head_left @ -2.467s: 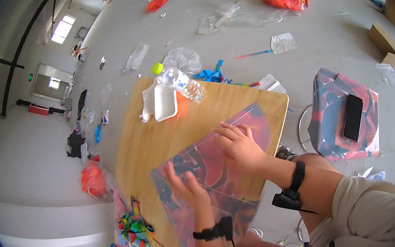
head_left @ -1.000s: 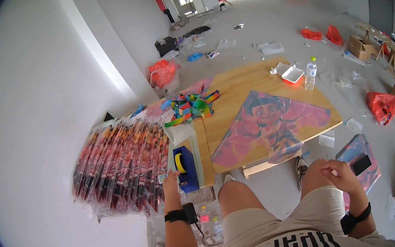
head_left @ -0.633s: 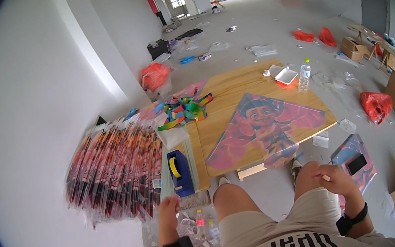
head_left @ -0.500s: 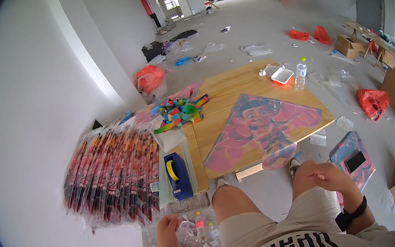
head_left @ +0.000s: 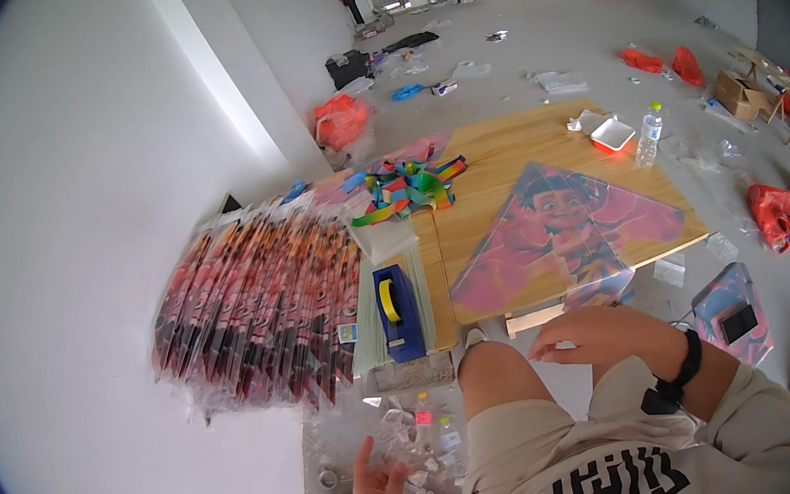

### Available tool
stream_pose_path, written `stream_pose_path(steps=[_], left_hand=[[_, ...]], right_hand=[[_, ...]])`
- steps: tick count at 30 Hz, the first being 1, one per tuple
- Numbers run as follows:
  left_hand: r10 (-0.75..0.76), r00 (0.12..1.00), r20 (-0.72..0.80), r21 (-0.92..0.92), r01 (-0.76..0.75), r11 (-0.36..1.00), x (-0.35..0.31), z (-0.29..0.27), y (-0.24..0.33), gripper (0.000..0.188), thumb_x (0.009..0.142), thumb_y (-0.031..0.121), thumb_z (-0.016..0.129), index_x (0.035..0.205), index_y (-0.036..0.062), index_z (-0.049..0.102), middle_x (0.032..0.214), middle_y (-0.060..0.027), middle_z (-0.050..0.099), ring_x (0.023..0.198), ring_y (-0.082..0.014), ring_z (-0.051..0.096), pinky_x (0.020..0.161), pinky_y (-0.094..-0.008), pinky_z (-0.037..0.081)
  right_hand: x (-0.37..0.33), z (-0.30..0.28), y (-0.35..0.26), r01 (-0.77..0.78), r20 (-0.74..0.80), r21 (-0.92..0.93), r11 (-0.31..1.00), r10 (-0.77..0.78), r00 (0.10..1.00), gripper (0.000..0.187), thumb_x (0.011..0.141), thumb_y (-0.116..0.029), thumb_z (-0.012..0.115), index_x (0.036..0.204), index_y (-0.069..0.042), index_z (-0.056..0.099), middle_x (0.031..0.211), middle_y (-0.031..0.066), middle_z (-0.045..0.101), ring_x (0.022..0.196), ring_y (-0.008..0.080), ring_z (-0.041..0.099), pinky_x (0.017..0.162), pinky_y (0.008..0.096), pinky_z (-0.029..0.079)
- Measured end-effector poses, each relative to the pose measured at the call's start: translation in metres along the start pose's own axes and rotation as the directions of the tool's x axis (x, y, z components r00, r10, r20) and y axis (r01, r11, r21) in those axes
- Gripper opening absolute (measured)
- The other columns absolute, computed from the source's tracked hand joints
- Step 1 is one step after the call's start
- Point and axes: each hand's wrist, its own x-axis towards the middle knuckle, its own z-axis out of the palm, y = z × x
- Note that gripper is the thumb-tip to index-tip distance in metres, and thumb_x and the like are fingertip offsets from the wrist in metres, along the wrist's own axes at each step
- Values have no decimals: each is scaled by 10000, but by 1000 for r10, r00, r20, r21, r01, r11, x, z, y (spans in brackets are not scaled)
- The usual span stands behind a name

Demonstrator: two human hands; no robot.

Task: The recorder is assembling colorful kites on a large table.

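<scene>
My left hand point(head_left: 380, 487) is raised at the lower left with its index finger stretched and nothing in it. Beneath it, plastic scraps and drink bottles point(head_left: 424, 423) lie on the floor. Across my lap reaches my right hand point(head_left: 569, 336), palm down and empty, fingers loosely extended. On the wooden table point(head_left: 491, 137) ahead lies a thin kite point(head_left: 570, 232) printed with a cartoon figure, its lower tip hanging over the near edge. A blue tape dispenser point(head_left: 400, 317) with a yellow roll rests on pale thin rods point(head_left: 369, 326). Rainbow ribbons point(head_left: 417, 186) are heaped behind it.
Many folded printed pieces in plastic point(head_left: 258, 312) are stacked along the left wall. A bottle point(head_left: 648, 136) and a red-and-white tray point(head_left: 613, 136) stand at the table's far right. A phone point(head_left: 738, 324) lies on printed film at right. Red bags point(head_left: 779, 215) and cartons litter the floor.
The view has turned left, so the table and things on it sit further right. My right hand has swung inward over my lap. My left hand's fingers have spread.
</scene>
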Motion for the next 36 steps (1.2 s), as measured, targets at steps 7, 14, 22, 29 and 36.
stream_pose_path(steps=[7, 14, 22, 29, 36], left_hand=[[-126, 991, 47, -348, 134, 928, -51, -4, -17, 564, 960, 111, 716, 1462, 19, 479, 930, -55, 716, 767, -93, 640, 701, -215, 499], [-231, 970, -72, -288, 201, 936, -70, 0, -67, 517, 927, 20, 745, 1405, 21, 548, 868, 0, 670, 796, -93, 655, 718, -236, 533], [-248, 966, -70, -100, 240, 966, -71, 1, -79, 485, 930, 25, 747, 1376, 13, 556, 740, 61, 530, 645, -32, 480, 583, -189, 389], [-269, 963, -23, -58, 268, 962, -67, -4, -90, 467, 935, 28, 739, 1363, -6, 554, 730, 82, 507, 622, -9, 436, 538, -181, 341], [-231, 973, -23, -99, 227, 969, -78, 6, -56, 470, 936, 37, 735, 1364, -14, 546, 746, 60, 567, 632, -13, 461, 549, -187, 361]], right_hand=[[125, 77, 63, -190, 263, 513, 837, 58, 963, 286, 1035, -275, 585, 1213, -74, 685, 1089, 44, 731, 928, 172, 697, 810, 327, 548], [227, 165, 77, -391, 233, 778, 492, 352, 906, 370, 1033, -418, 570, 1234, -113, 637, 1096, 26, 710, 873, 158, 699, 687, 309, 556], [263, 189, 74, -349, 114, 835, 425, 487, 866, 349, 1030, -421, 584, 1132, -103, 687, 1042, 17, 728, 841, 148, 706, 683, 331, 542], [263, 190, 70, -330, 133, 873, 358, 477, 869, 373, 1032, -427, 592, 1215, -112, 671, 1150, 28, 739, 971, 161, 703, 809, 357, 535], [269, 185, 72, -356, 224, 918, 175, 513, 828, 326, 1001, -410, 657, 1128, -112, 694, 1065, 20, 752, 891, 137, 716, 727, 336, 525]])
